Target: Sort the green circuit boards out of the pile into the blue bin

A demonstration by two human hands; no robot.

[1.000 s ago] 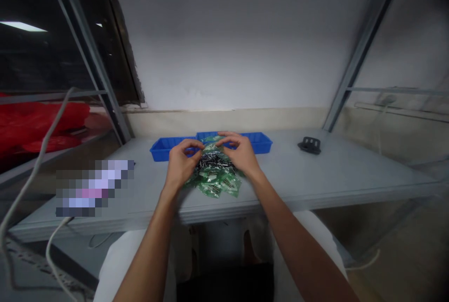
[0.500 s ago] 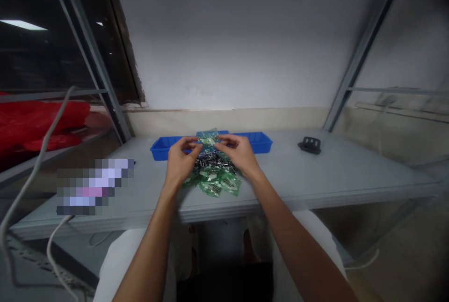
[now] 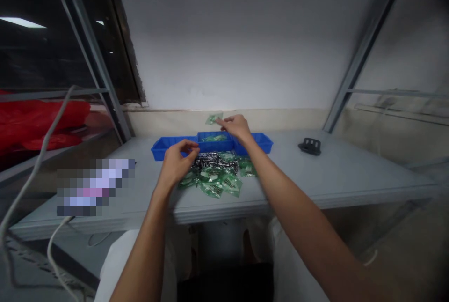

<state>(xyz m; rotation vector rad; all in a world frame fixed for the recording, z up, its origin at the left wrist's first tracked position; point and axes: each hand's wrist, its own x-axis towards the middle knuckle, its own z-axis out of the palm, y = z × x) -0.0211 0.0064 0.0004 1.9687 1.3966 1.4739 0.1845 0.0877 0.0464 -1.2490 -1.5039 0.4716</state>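
Shifted up and away from the left hand (image 3: 179, 162) since the earlier frame, one small green bag (image 3: 211, 118) is now raised against the backdrop of the wall (image 3: 238, 68), by the middle blue bin (image 3: 215, 146); whether it hangs over or behind that bin cannot be told. It is pinched at its edge by the fingertips of the right hand (image 3: 238, 127). More green packaging is contained in the middle bin. The left hand is held near the heap of dark metal pieces (image 3: 213, 159), its fingers curved and parted narrowly from the thumb. Filled green bags (image 3: 212, 189) are spread before and beside the heap. The middle bin is flanked by a left blue bin (image 3: 161, 154) and a right blue bin (image 3: 264, 146). Farther right, a black slotted piece (image 3: 309, 146) is seen on the table (image 3: 291, 175).
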